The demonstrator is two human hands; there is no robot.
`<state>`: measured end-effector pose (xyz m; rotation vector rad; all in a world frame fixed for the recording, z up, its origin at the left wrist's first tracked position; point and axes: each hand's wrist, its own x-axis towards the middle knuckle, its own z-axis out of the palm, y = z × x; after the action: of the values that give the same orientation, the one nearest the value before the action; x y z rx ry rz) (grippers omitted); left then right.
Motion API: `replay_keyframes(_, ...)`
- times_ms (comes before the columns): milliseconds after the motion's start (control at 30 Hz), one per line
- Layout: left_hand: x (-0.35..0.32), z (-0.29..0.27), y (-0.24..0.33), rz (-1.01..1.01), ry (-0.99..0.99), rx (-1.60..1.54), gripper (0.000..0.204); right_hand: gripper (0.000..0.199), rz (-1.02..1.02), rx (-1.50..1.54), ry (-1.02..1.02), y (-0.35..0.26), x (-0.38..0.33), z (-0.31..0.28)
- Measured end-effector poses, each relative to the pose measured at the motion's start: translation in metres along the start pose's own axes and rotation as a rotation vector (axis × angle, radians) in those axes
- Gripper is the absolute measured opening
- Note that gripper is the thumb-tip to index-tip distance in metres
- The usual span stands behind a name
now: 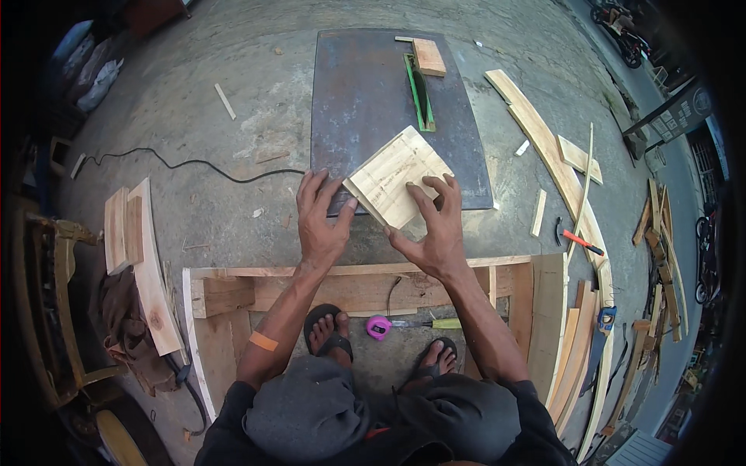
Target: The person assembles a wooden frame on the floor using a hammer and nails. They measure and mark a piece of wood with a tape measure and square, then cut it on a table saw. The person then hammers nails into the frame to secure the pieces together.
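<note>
A pale square wooden board (pixel 395 180) lies tilted on the near edge of a dark metal saw table (pixel 365 101). My left hand (pixel 321 220) rests flat on the table's near edge, its fingers touching the board's left corner. My right hand (pixel 435 224) presses on the board's near right side with fingers spread. Further along the table, a saw slot with a green guard (pixel 419 92) runs away from me, and a small wood block (pixel 429 57) sits at the far end.
A wooden frame (pixel 373 289) lies by my sandalled feet, with a pink tape measure (pixel 378 327) inside it. Planks are stacked left (pixel 140 248) and right (pixel 575 342). A hammer (pixel 579 241), a handsaw (pixel 602 334) and a black cable (pixel 194 165) lie on the concrete.
</note>
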<state>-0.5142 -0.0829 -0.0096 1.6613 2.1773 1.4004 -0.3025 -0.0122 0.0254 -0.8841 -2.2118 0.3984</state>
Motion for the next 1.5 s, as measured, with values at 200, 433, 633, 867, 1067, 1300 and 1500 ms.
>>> replay_keyframes(200, 0.01, 0.002, -0.001, -0.021, -0.042, 0.017, 0.041, 0.07, -0.004, 0.014, -0.016, 0.002, 0.003, 0.0)
replay_keyframes(433, 0.011, 0.0, -0.002, -0.038, -0.052, 0.008, 0.04, 0.069, -0.005, 0.008, -0.019, -0.006, 0.006, 0.0)
replay_keyframes(633, 0.01, -0.003, -0.001, -0.042, -0.058, 0.036, 0.044, 0.074, -0.011, -0.12, -0.067, -0.008, 0.004, -0.005)
replay_keyframes(867, -0.011, -0.008, 0.046, -0.075, -0.101, 0.028, 0.078, 0.052, 0.278, -0.011, 0.006, 0.038, 0.007, -0.023)
replay_keyframes(1067, -0.019, -0.004, 0.049, -0.051, -0.244, 0.055, 0.103, 0.038, 0.329, 0.01, 0.01, 0.027, -0.022, -0.027)
replay_keyframes(1300, -0.044, 0.001, 0.038, -0.038, -0.233, 0.071, 0.096, 0.044, 0.312, 0.047, 0.032, 0.021, -0.039, -0.02)
replay_keyframes(1500, -0.044, 0.006, 0.034, -0.015, -0.208, 0.08, 0.084, 0.045, 0.293, 0.013, 0.047, 0.024, -0.039, -0.016)
